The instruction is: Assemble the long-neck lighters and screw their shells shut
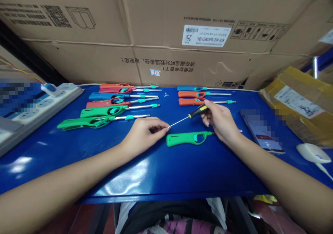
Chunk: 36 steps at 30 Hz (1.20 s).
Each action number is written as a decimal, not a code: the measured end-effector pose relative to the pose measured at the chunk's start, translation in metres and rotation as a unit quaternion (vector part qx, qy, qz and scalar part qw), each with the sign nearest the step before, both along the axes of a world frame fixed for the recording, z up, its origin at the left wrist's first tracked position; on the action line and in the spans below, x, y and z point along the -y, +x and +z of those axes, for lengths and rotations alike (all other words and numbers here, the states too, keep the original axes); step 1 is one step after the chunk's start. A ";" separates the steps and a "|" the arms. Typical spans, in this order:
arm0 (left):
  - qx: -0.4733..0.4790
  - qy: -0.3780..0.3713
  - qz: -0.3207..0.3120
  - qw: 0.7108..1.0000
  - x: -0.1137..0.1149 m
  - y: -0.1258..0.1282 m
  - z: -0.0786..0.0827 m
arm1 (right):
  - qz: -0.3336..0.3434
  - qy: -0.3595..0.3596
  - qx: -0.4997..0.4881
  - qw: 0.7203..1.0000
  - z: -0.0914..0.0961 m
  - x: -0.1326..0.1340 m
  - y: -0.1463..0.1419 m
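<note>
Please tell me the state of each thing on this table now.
screwdriver, gripped by the right hand, tip at the left hand.
left hand, pinched shut.
green lighter, lying flat between the hands.
other lighters, lying in rows.
phone, flat, screen lit.

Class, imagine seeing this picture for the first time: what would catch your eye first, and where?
At the centre, the right hand holds a screwdriver whose tip the left hand pinches, beside a green lighter on the blue table. Rows of coloured lighters lie behind, before cardboard boxes.
</note>
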<state>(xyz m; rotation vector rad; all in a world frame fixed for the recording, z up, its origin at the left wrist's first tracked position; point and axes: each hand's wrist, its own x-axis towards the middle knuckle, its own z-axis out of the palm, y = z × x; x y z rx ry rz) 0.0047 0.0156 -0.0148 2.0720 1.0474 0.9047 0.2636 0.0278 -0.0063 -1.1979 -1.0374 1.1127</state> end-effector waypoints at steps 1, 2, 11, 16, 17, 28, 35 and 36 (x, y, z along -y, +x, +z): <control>0.020 -0.036 0.014 0.999 0.000 0.001 0.000 | -0.005 0.001 -0.004 1.000 0.001 0.000 0.000; 0.048 -0.078 0.030 0.995 -0.001 0.002 0.001 | -0.009 0.001 -0.009 1.000 0.002 0.000 0.000; 0.291 -0.301 0.057 0.906 -0.007 0.003 0.003 | -0.024 -0.020 -0.038 0.999 0.004 0.000 0.000; 0.314 -0.318 0.045 0.893 -0.007 0.003 0.001 | -0.023 -0.021 -0.032 0.999 0.005 0.000 -0.001; 0.317 -0.318 0.044 0.893 -0.007 0.004 0.000 | -0.022 -0.020 -0.031 0.999 0.005 0.000 -0.002; 0.306 -0.304 0.045 0.901 -0.008 0.003 0.001 | 0.000 -0.027 -0.023 0.999 0.001 -0.001 0.002; 0.301 -0.305 0.048 0.902 -0.008 0.002 -0.001 | 0.004 -0.029 -0.019 0.999 0.001 -0.001 0.002; 0.301 -0.305 0.048 0.902 -0.009 0.002 -0.001 | 0.003 -0.028 -0.019 0.999 0.002 -0.001 0.002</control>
